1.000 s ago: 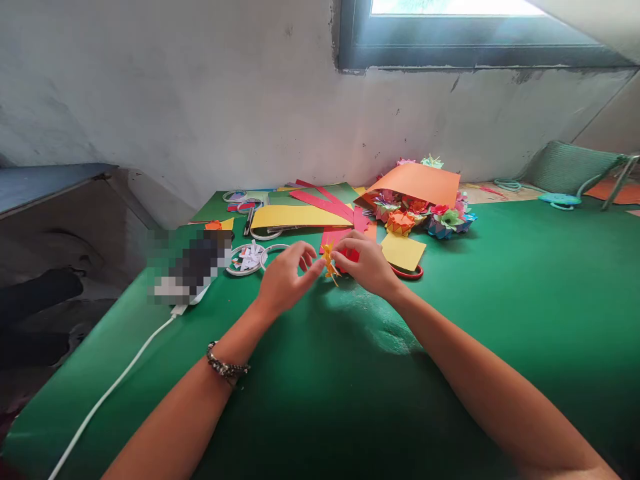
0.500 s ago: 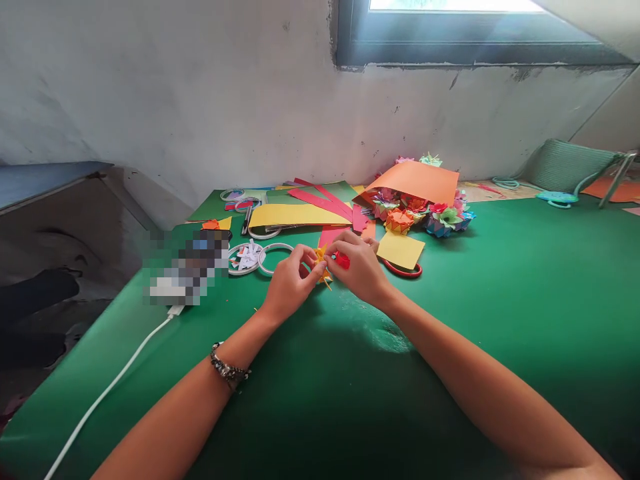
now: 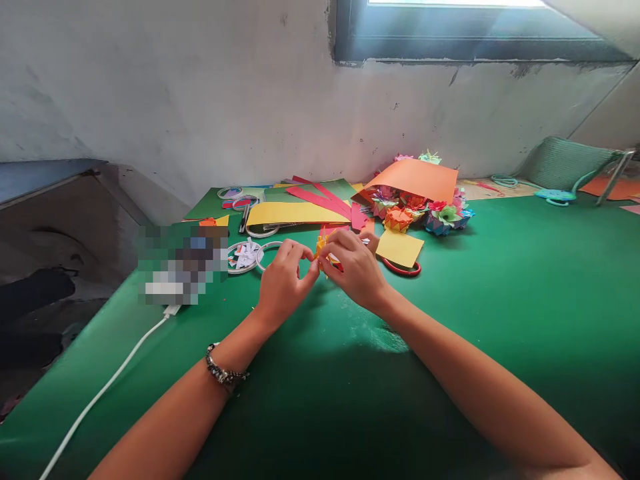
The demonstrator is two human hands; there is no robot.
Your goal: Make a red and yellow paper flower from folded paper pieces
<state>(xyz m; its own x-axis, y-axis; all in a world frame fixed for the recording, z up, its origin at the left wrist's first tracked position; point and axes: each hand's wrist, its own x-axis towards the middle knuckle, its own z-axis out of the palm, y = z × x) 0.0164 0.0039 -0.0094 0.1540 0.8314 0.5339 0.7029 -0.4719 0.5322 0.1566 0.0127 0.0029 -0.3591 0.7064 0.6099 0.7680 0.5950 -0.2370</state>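
A small yellow-orange paper flower [image 3: 321, 247] is between my two hands above the green table. My left hand [image 3: 284, 279] pinches its near left side with thumb and forefinger. From the right, my right hand [image 3: 354, 267] has its fingers closed on the same flower, thumb and fingertips meeting those of the left. Some red paper shows beneath the right fingers; its shape is mostly hidden. Just right of that hand lies a yellow paper square [image 3: 400, 248], partly over a red loop handle [image 3: 403, 269].
Tape rolls [image 3: 243, 257], a curved yellow sheet [image 3: 295, 213] and red strips [image 3: 316, 199] lie beyond my hands. An orange sheet [image 3: 415, 175] covers several folded paper flowers [image 3: 443, 217]. A blurred-out object with a white cable [image 3: 107, 370] is at left, a green woven bag [image 3: 567, 163] at far right.
My left hand has shifted slightly left, its fingertips now pinching the flower's near left side. The flower has turned between the hands, and less of the red paper shows.
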